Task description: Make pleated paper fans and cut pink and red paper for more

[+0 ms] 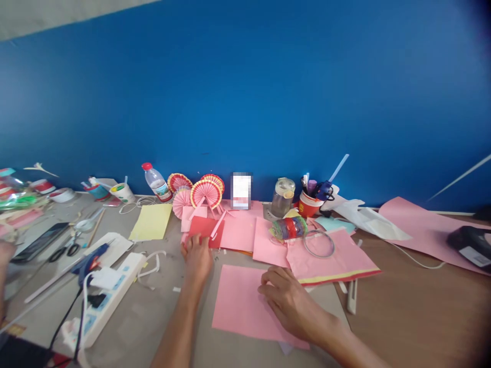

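Observation:
My left hand point(197, 257) reaches forward over the table, its fingertips touching the near edge of a red paper sheet point(204, 228). My right hand point(290, 301) lies on a pink paper sheet point(238, 302) in front of me, fingers curled and pressing down on its right edge. Behind the red sheet stand several pleated red and yellow paper fans point(206, 193). More pink sheets point(239, 233) lie beyond both hands.
A white power strip point(108, 294) and a blue glue gun point(90, 262) lie at the left, with scissors point(63, 251), a phone point(40, 242) and a yellow sheet point(152, 222). A water bottle point(157, 183), jar point(283, 197), red pen cup point(309, 203), tape rolls point(290, 228) stand at the back.

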Action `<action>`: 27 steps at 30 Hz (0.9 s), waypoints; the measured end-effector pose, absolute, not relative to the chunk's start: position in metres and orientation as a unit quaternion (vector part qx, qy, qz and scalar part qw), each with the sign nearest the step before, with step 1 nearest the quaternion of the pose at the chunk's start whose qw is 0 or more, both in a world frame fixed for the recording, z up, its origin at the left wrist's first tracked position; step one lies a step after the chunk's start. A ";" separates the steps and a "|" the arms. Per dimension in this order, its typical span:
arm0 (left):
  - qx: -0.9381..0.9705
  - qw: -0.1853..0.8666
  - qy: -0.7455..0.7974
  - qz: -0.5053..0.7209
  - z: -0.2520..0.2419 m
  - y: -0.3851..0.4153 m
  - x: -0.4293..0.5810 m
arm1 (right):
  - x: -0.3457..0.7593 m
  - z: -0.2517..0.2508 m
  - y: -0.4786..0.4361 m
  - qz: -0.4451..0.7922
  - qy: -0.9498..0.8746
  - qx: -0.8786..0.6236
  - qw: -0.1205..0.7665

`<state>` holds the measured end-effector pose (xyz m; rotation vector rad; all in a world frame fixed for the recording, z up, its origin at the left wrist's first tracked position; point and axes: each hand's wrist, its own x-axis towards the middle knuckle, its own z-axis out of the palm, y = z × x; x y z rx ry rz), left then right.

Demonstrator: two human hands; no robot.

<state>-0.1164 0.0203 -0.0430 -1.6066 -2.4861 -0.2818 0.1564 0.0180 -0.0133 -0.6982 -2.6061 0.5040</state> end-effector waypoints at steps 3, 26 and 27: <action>-0.529 0.110 -0.822 -0.177 -0.040 0.016 -0.120 | 0.159 -0.009 0.018 0.199 -0.926 -0.249 0.204; -0.531 -0.425 -0.458 -0.572 0.013 0.002 -0.050 | 0.162 -0.010 0.065 0.878 -0.318 -0.230 0.273; -0.518 -0.435 -0.456 -0.579 0.008 0.005 -0.049 | 0.162 -0.010 0.062 0.867 -0.355 -0.218 0.272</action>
